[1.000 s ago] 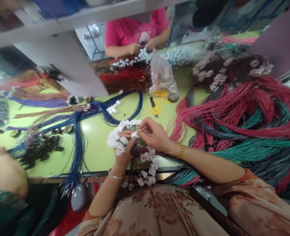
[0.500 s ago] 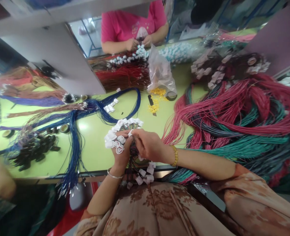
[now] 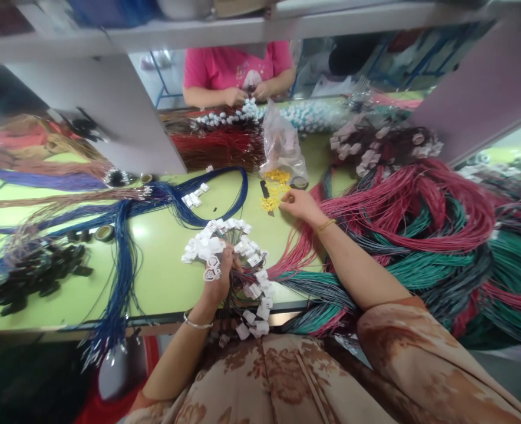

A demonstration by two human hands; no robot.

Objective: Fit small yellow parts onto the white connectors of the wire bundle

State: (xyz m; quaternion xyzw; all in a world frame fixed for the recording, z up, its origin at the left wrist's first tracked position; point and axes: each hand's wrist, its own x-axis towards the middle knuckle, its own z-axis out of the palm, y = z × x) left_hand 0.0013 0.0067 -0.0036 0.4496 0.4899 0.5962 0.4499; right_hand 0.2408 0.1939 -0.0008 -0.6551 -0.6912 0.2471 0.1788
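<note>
1. Your left hand (image 3: 218, 280) is closed in a fist around a bundle of thin dark wires tipped with small white plastic connectors (image 3: 225, 244), holding it just above the near edge of the lime-green table (image 3: 167, 259).
2. The white connectors fan out above and to the right of that fist, and more of them hang below it, over your brown patterned lap.
3. Your right hand (image 3: 298, 203) is stretched out across the table, well apart from the left one, with its fingers curled down at a small heap of yellow plastic pieces (image 3: 273, 191); you cannot tell from here whether it has pinched any of them.
4. A crumpled clear plastic bag (image 3: 282, 144) stands just behind the yellow heap.
5. To your right lies a thick mass of pink and teal wires (image 3: 419, 229), and your right forearm crosses its near edge.
6. To your left, a bunch of blue wires (image 3: 128, 235) loops over the table and hangs off its front edge.
7. Across the table, a person in a pink shirt (image 3: 238, 62) works with both hands at another white-tipped bundle.
</note>
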